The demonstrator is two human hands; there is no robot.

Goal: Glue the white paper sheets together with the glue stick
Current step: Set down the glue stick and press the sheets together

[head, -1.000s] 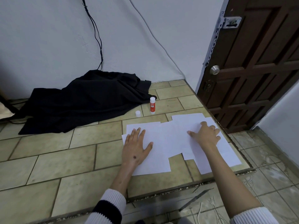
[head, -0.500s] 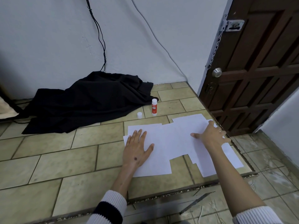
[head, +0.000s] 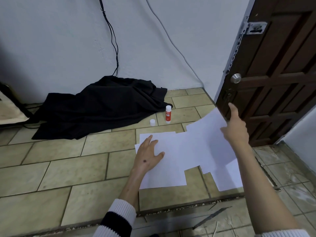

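Note:
Several white paper sheets (head: 181, 151) lie overlapped on the tiled floor. My left hand (head: 148, 155) presses flat on the left sheets, fingers spread. My right hand (head: 236, 128) pinches the far right edge of the top right sheet (head: 206, 127), thumb on top and fingers behind, and that edge is raised off the floor. The red and white glue stick (head: 168, 114) stands upright beyond the sheets, uncapped, with its white cap (head: 152, 122) on the floor just to its left. Neither hand touches the glue stick.
A black cloth (head: 102, 106) is heaped against the wall behind the sheets, with cables (head: 112, 36) hanging above it. A brown door (head: 277, 79) stands at the right. The tiled platform ends in a step edge (head: 188, 205) in front of the sheets.
My right hand went from pressing flat on the right sheet to gripping its far edge and lifting it. My left hand has stayed flat on the left sheets.

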